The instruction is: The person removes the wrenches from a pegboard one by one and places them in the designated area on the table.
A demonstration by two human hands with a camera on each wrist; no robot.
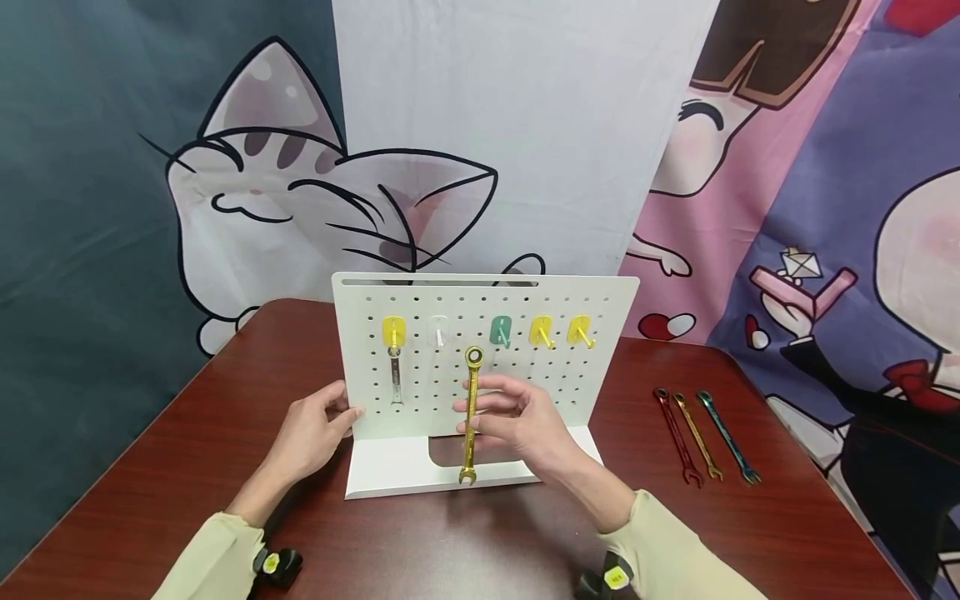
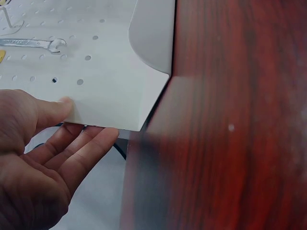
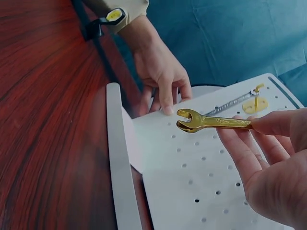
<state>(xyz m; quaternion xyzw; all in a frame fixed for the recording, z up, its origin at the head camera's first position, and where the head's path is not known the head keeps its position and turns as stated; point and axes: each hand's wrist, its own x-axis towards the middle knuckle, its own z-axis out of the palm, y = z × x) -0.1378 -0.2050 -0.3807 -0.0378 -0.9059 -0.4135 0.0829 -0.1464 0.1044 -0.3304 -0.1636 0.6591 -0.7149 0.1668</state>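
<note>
A gold combination wrench [image 1: 470,417] stands nearly upright in front of the white pegboard [image 1: 420,392], ring end at the top. My right hand [image 1: 528,421] pinches its shaft between thumb and fingers; in the right wrist view the open jaw end of the wrench [image 3: 192,120] points away from the hand. My left hand [image 1: 315,425] grips the pegboard's left edge, thumb [image 2: 60,109] on the front face and fingers behind. From the leftmost yellow hook [image 1: 393,332] hangs a silver wrench [image 1: 396,379].
Right of it on the board are a clear hook [image 1: 438,332], a green hook [image 1: 501,331] and two yellow hooks [image 1: 542,331]. On the table [image 1: 637,517] at the right lie a red wrench [image 1: 678,437], a gold wrench [image 1: 697,435] and a blue-green wrench [image 1: 727,437].
</note>
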